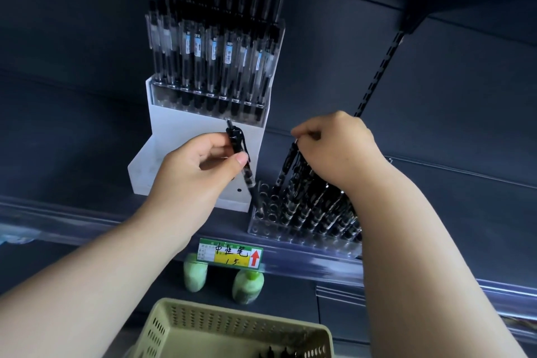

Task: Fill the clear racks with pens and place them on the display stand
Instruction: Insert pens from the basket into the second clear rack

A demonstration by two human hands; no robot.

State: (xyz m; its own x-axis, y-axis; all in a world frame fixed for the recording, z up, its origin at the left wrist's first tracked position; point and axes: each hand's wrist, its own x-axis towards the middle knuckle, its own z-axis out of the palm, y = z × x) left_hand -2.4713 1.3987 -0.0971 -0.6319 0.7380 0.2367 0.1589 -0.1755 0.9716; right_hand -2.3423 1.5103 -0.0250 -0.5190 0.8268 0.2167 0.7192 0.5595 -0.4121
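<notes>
A clear rack (279,231) lies on the dark shelf, its right part filled with several black pens (316,206) that lean back. My left hand (197,171) pinches a single black pen (242,160), its tip over the rack's empty left holes. My right hand (337,148) pinches the top of another black pen (287,166) that stands in the rack. Behind them rises the white display stand (174,142), where a filled clear rack of pens (209,67) sits on an upper step.
A green and yellow price label (231,253) hangs on the shelf's front rail. Two pale green bottles (247,288) stand on the shelf below. At the bottom, a beige perforated basket (232,331) holds more black pens. A slotted upright (377,73) runs at the right.
</notes>
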